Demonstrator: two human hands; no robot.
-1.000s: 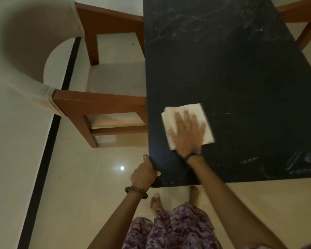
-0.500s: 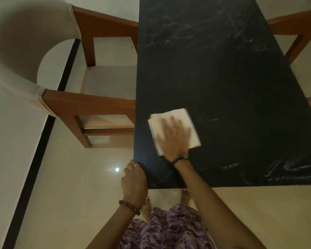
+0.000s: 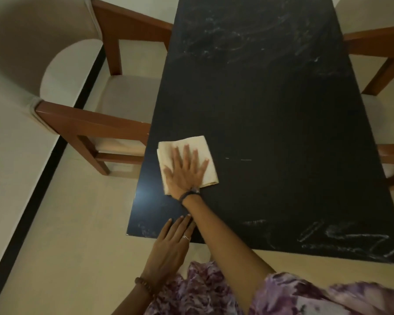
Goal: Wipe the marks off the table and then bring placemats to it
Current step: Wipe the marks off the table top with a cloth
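A black table (image 3: 271,114) fills the middle of the view. A folded cream cloth (image 3: 208,153) lies near its left edge, and my right hand (image 3: 187,170) presses flat on it with fingers spread. My left hand (image 3: 171,246) rests flat at the table's near edge, fingers on the top, holding nothing. White chalk-like marks (image 3: 341,238) show at the near right corner, fainter smears (image 3: 237,39) at the far end, and a thin white line (image 3: 246,159) lies right of the cloth. No placemats are in view.
A wooden chair (image 3: 105,123) with a cream seat stands at the table's left side. Another wooden chair (image 3: 378,55) stands at the right. The cream floor has a black strip (image 3: 32,214) along the left wall.
My right hand and the cloth have slid toward the table's left edge. My left hand has let go of the near corner and now lies flat on the edge.
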